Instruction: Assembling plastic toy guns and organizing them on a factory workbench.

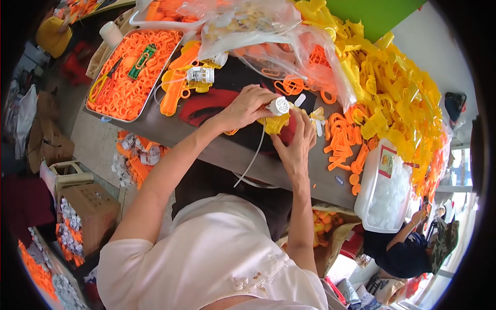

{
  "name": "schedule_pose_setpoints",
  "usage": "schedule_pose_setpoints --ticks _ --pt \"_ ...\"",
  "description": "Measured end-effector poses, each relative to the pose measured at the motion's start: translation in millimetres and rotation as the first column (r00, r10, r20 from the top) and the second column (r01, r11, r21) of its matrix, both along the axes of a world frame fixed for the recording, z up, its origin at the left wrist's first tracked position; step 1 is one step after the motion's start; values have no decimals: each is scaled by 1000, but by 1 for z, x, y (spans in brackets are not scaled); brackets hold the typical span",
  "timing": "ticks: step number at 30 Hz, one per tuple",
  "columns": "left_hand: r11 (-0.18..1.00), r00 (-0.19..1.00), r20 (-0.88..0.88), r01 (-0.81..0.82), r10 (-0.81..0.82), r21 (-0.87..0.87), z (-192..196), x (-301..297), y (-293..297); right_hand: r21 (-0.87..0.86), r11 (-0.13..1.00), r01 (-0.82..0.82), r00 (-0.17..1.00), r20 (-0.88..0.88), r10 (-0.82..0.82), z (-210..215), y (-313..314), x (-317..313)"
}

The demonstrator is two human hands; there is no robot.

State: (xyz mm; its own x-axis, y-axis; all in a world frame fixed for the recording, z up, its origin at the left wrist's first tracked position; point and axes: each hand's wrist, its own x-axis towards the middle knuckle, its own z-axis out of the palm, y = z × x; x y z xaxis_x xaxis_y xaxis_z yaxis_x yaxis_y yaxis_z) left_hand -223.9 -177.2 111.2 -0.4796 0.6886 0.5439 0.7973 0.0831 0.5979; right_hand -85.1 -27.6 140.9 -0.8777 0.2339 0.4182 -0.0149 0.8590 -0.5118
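Note:
Over the table's near edge, my two hands hold a yellow plastic toy-gun piece (275, 124) with a round white nozzle (280, 105) perforated on its face. My left hand (250, 107) closes around the nozzle's side. From the right, my right hand (298, 140) grips the yellow piece with thumb and fingers. A thin clear tube (253, 164) dangles below it. Left of my hands lie orange and yellow toy guns (175, 90), one with a clear-white round unit (200, 75). Small orange parts (343, 137) lie loose to the right.
A metal tray (135, 120) of orange rings, with pliers (105, 82) and a green tool (142, 62), stands at left. Yellow shells (398, 103) pile up at right, beside a white tub (368, 199). Plastic bags (248, 31) fill the back. A co-worker (405, 253) is at lower right.

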Motion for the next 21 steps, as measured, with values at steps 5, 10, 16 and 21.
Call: schedule_pose_setpoints --ticks 5,10,16,21 --pt "999 997 67 -27 29 -38 7 -2 -3 92 988 -126 987 116 115 -9 12 -7" --pt "998 973 228 23 -35 52 27 -6 -9 -351 909 -224 974 -61 216 -7 7 -11" --pt "990 985 112 137 -132 -35 50 -24 -13 -387 896 -216 976 -104 190 3 5 -12" --pt "925 942 121 331 -313 -186 74 -29 -5 -344 917 -203 977 -138 164 8 6 -12"
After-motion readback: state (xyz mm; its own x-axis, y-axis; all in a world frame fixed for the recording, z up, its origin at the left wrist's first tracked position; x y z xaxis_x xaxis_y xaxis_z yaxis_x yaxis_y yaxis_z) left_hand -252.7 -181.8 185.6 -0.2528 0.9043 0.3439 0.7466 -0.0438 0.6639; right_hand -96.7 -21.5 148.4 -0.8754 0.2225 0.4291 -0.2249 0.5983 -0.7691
